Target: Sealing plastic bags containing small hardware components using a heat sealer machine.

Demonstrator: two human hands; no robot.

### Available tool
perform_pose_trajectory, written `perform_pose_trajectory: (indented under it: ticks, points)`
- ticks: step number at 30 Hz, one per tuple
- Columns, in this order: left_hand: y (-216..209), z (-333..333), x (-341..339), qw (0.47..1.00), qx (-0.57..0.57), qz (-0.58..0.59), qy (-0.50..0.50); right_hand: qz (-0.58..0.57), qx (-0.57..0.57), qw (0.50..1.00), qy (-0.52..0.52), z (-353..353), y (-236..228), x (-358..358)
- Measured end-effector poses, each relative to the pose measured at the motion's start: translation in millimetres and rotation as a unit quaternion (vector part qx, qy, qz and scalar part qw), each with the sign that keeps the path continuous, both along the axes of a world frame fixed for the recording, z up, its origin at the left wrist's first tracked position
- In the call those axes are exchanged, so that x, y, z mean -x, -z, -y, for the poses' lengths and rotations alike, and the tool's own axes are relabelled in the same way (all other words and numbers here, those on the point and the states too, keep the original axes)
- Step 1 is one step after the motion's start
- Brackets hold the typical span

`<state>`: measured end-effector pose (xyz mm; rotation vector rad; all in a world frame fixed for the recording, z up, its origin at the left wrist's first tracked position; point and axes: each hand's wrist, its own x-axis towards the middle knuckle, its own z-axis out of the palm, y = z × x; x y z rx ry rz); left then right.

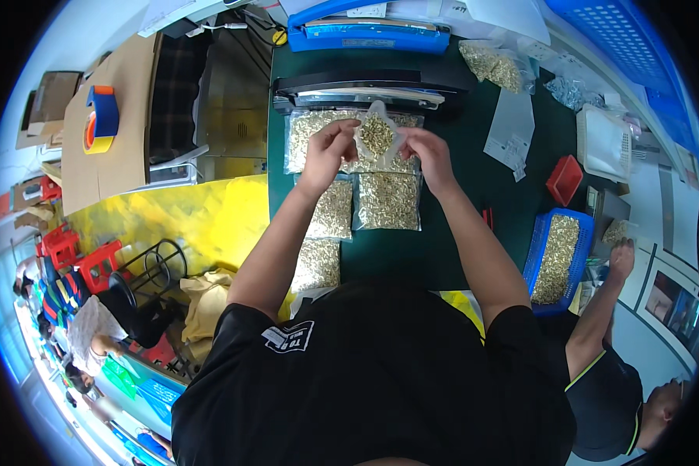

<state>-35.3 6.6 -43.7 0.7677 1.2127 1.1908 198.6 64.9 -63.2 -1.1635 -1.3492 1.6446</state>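
Note:
Between my two hands, a small clear plastic bag of tiny gold-coloured metal parts is held up over the table. My left hand is closed on its left edge, thumb and fingers pinched. At the opposite edge, my right hand pinches the plastic too. Below and around them lie larger flat bags full of similar parts: one bag below my hands, another bag to its left, and a bag nearer my body. Just beyond my hands stands a long black bag sealer.
A blue sealer stands at the far edge of the green table. Right are a blue basket of parts, a red tray and a white basket. A co-worker's hand holds a small bag. A cardboard box is left.

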Motion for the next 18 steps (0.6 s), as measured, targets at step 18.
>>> perform_pose_trajectory:
  ticks: [18]
  points:
    - [60,-7,7,0.996,-0.026,0.012,-0.084,-0.056,0.039,0.995,0.067,-14,40,-9]
